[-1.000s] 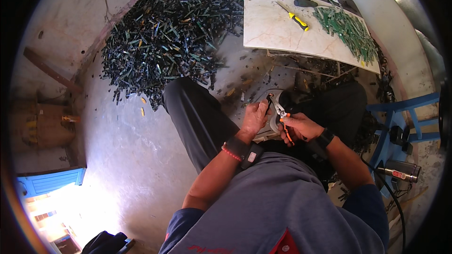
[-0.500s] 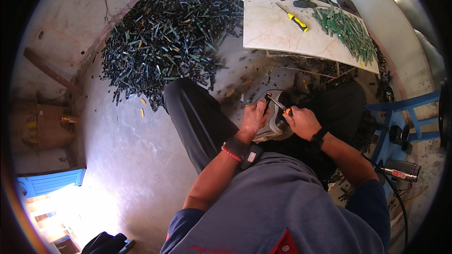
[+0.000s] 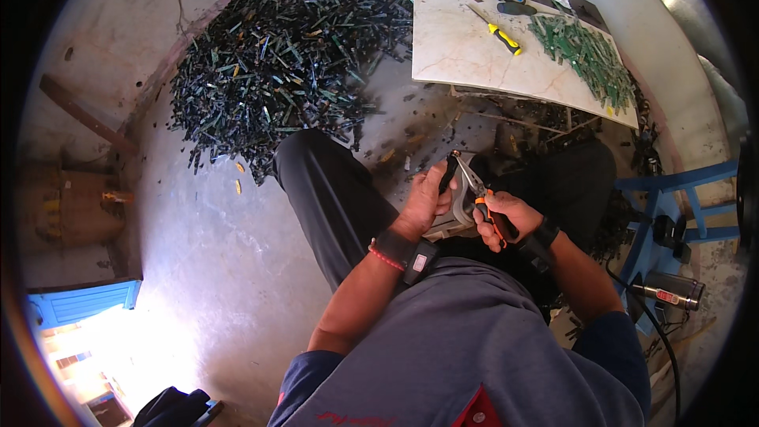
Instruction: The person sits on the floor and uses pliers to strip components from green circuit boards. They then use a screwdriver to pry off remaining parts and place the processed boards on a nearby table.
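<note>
My left hand [image 3: 428, 199] is closed around a small black strip-shaped piece [image 3: 450, 171], held tilted between my knees. Closed over the orange and black handles of long-nose pliers [image 3: 472, 179] is my right hand [image 3: 508, 220]. The metal jaws point up and left, and their tips lie close to the top end of the black piece. Whether they touch it I cannot tell. A grey shoe [image 3: 461, 207] shows partly below the hands.
A large heap of dark strips [image 3: 269, 71] covers the floor ahead. At the right, a pale board [image 3: 455, 43] bears a yellow-handled tool [image 3: 504, 39] and a pile of green strips [image 3: 581, 57]. A blue chair [image 3: 653, 209] and a metal flask [image 3: 672, 290] stand at my right.
My right hand has turned and shifted slightly down, so more of the pliers' orange handles and jaws shows. The left hand keeps the black piece, raised slightly.
</note>
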